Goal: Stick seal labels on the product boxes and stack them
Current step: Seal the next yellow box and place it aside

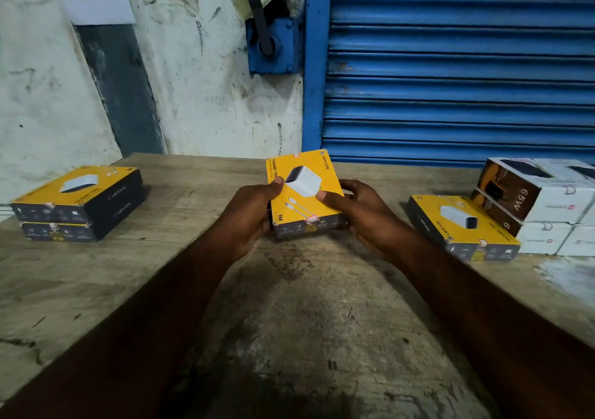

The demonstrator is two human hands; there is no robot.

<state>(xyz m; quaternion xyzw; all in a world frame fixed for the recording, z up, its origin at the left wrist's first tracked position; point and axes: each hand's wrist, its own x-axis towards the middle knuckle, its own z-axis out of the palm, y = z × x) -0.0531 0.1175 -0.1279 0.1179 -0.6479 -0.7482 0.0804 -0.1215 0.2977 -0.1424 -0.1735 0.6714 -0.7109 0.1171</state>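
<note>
1. Held box (304,193): yellow top, dark sides, at the centre of the frame over the wooden table (289,322). Its top face tilts toward the camera. Contact between its near edge and the table cannot be determined.
2. Left hand (249,215): grasps the left side of the held box, thumb pressed on the yellow face.
3. Right hand (357,212): grasps the right side of the held box, thumb on the yellow face, fingers curled round the far edge.
4. Seal label (311,219): white with a red border, folded over the near top edge of the held box.
5. Stack of two boxes (80,206): middle left of the frame, on the table, well apart from the hands.
6. Single yellow box (460,225): middle right, flat on the table.
7. White and brown boxes (541,206): far right, stacked, just beside the single yellow box.
8. Blue shutter (450,64): upper right, behind the table.
</note>
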